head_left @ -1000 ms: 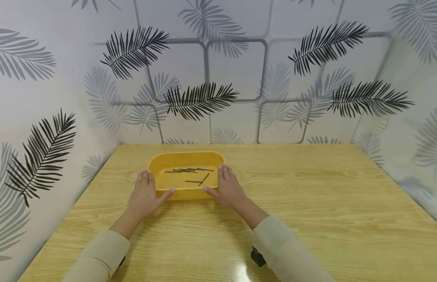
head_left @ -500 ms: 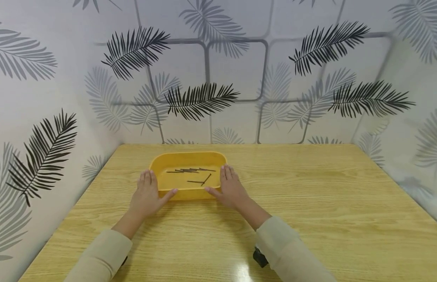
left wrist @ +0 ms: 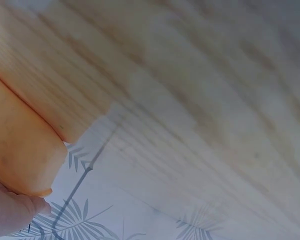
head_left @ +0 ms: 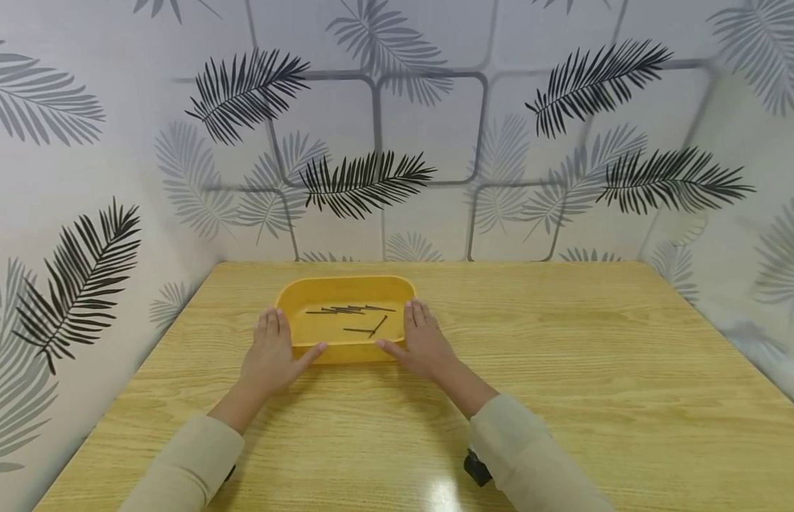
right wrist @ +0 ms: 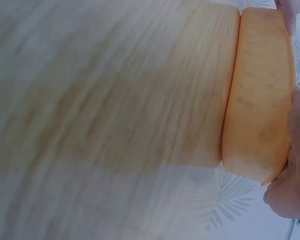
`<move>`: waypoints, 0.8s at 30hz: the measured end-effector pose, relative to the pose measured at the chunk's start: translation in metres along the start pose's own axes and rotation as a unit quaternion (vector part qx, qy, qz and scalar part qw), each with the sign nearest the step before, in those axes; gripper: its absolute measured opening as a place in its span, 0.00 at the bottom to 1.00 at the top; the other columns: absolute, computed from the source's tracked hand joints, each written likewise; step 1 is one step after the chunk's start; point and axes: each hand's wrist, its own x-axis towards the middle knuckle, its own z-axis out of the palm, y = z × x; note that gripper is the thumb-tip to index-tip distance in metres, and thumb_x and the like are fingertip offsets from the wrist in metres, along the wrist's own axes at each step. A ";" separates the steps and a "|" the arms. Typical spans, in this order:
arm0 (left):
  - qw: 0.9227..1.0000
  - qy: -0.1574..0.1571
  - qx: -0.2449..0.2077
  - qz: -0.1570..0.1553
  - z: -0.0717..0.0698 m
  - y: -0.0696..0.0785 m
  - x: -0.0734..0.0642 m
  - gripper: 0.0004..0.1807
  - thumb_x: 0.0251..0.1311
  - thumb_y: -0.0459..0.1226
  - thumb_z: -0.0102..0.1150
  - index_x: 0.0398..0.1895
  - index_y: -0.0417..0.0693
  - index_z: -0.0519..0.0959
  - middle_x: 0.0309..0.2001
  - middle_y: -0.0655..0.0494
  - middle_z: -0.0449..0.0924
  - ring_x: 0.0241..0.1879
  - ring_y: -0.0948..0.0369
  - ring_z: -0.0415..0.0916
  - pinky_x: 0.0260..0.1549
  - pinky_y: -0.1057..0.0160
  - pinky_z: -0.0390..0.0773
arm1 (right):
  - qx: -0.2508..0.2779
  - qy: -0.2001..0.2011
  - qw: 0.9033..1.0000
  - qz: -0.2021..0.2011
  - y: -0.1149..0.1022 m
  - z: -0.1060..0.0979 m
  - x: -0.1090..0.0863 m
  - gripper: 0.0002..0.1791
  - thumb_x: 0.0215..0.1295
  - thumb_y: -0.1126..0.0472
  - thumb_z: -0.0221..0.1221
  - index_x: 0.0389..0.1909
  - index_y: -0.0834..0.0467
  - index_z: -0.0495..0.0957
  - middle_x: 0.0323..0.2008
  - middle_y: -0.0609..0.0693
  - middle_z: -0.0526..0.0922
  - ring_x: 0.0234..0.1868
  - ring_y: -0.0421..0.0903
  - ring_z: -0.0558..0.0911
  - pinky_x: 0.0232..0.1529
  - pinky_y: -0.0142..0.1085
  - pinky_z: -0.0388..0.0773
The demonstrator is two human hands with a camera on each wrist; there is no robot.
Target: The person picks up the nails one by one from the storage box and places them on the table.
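Observation:
A shallow yellow plastic tray (head_left: 347, 354) sits toward the back left of the wooden table, with several dark nails (head_left: 347, 310) lying loose on its bottom. My left hand (head_left: 269, 354) grips its near left corner, thumb along the front rim and fingers against the left side. At the near right corner my right hand (head_left: 429, 347) holds it the same way. The right wrist view shows the tray's outer front wall (right wrist: 260, 95) low on the tabletop, and both thumbs at its rim. Only a corner of the tray (left wrist: 25, 135) shows in the left wrist view.
The wood-grain table (head_left: 563, 370) extends to the right and toward me. Behind it and at its left stands a wall (head_left: 422, 142) papered with black and grey leaves. A dark strap-like piece (head_left: 477, 469) shows beneath the right sleeve (head_left: 519, 441).
The tray has slid slightly to the right, with both hands moving along with it. The nails lie in the same arrangement inside, and neither hand has changed its hold.

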 end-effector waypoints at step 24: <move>1.000 0.003 0.013 0.001 0.000 0.003 0.001 0.55 0.60 0.62 0.44 0.65 0.18 0.44 0.67 0.22 0.40 0.69 0.34 0.39 0.67 0.42 0.45 | -0.003 0.002 1.000 -0.004 0.004 0.002 0.001 0.48 0.67 0.38 0.43 0.69 0.72 0.39 0.71 0.68 0.40 0.73 0.60 0.43 0.72 0.49 0.44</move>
